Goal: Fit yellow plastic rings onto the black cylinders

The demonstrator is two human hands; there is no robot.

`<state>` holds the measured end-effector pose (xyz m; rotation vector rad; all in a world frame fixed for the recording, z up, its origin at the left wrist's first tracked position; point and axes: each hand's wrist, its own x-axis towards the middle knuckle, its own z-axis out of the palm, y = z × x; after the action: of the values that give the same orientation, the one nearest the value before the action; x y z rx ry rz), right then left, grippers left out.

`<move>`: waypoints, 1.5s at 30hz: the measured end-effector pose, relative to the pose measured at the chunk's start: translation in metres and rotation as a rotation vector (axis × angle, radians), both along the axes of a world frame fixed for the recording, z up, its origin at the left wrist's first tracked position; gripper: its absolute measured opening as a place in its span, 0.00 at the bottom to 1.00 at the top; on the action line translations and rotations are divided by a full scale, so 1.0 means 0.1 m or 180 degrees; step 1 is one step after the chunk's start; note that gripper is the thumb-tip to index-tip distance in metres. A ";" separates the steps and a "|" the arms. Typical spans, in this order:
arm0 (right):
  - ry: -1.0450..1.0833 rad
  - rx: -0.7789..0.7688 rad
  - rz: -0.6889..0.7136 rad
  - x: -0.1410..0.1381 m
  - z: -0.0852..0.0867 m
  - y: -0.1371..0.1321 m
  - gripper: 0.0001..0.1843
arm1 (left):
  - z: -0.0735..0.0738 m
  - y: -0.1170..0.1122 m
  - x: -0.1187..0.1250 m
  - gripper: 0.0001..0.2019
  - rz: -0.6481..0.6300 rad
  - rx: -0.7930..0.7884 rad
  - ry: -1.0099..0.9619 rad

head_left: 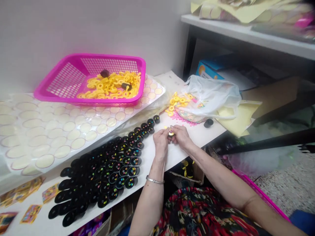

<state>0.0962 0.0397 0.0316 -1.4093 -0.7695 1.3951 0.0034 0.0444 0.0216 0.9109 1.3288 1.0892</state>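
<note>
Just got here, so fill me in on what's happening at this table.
A person holds a small black-and-yellow piece between the fingertips of the left hand and right hand, just above the white table. To the left, black cups stand in close rows, many showing coloured bits inside. Behind them, a pink basket holds loose yellow pieces. More yellow pieces and tiny pink ones lie beside a plastic bag.

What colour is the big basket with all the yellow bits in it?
The basket is bright pink, best seen in the head view.
</note>
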 end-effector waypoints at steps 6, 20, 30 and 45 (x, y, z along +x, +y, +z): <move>0.0029 -0.0045 -0.0067 -0.02 0.07 0.05 0.13 | -0.03 0.04 0.05 0.16 0.0194 0.0161 0.0249; 0.1450 -0.0061 -0.0010 0.10 0.27 -0.42 0.10 | 0.06 -0.46 -0.03 0.20 -0.0628 0.1316 0.0863; 0.1801 -0.0602 0.1514 0.52 0.13 -0.71 0.20 | 0.34 -0.73 -0.21 0.14 -0.1718 0.1702 0.0967; 0.0960 -0.0302 0.2417 0.65 0.20 -0.79 0.25 | 0.41 -0.88 -0.17 0.11 -0.2716 0.2099 0.1942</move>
<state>0.1616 -0.0394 0.0519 -0.9582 -1.1034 2.1860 -0.0138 -0.0440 0.0626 2.1814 0.8314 0.5543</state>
